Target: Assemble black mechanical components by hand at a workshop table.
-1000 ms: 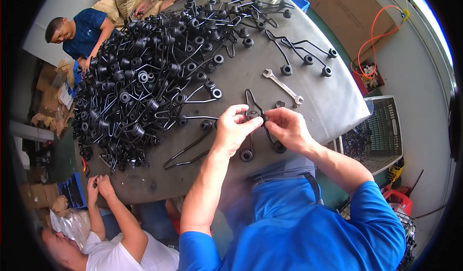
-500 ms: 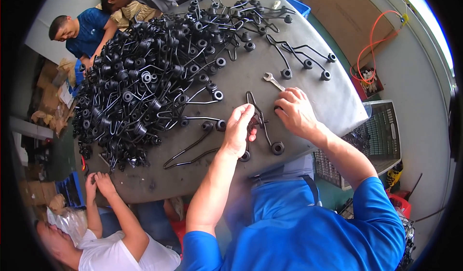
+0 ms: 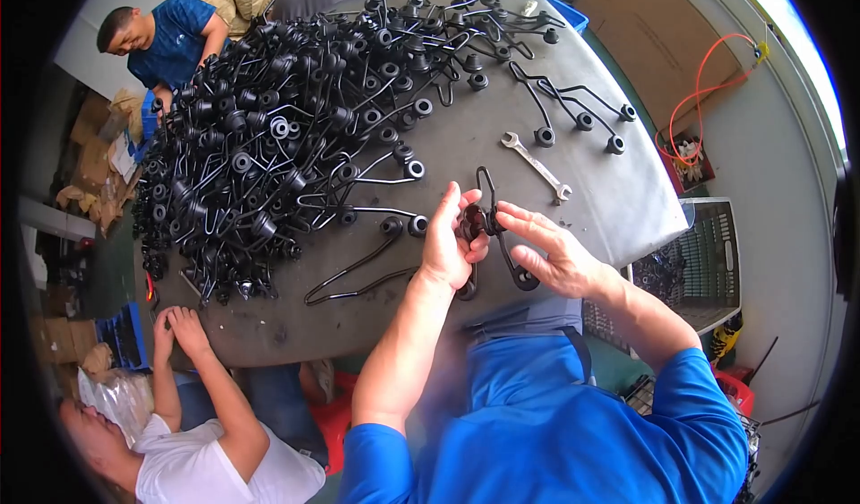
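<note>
R hand (image 3: 560, 258)'s back from the wrench (image 3: 537, 168)! Black bent rod (image 3: 492, 223)'s betw. hands, long axis running near-to-far; L hand (image 3: 448, 246) nearer, curled round it, R's fingers spread alongside.

A black bent rod (image 3: 492, 221), legs spread (far end a narrow loop), sits between left hand (image 3: 451, 244) and right hand (image 3: 563, 258).

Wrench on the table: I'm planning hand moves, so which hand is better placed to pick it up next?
Probably the right hand: it is nearer the wrench and spread open, while the left hand holds a black part.
</note>
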Demonstrator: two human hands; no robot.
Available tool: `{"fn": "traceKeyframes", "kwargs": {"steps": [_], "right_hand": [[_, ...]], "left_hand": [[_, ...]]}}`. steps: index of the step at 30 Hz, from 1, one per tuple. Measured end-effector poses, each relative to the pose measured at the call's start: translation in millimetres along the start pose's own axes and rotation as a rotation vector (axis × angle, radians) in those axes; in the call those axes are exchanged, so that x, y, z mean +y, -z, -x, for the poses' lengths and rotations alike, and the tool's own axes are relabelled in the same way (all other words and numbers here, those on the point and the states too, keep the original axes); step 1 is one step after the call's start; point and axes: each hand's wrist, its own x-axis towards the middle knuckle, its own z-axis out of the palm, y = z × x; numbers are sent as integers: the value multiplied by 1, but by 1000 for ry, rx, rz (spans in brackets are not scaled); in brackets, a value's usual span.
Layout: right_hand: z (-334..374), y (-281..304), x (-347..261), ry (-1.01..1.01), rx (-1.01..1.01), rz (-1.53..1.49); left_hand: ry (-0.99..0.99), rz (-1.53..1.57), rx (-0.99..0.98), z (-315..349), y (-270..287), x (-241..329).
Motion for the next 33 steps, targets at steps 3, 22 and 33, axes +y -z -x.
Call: {"fn": "traceKeyframes", "kwargs": {"steps": [3,22,33], "right_hand": [[4,-3,-4,45,-108,109],[8,45,28,-325,169,473],[-7,26,22,-366,147,184]], "left_hand": [[12,39,-41,-1,3,-2],[-16,-2,-71,-2,7,-8],[-43,-17,-41,0,6,-9]]}}
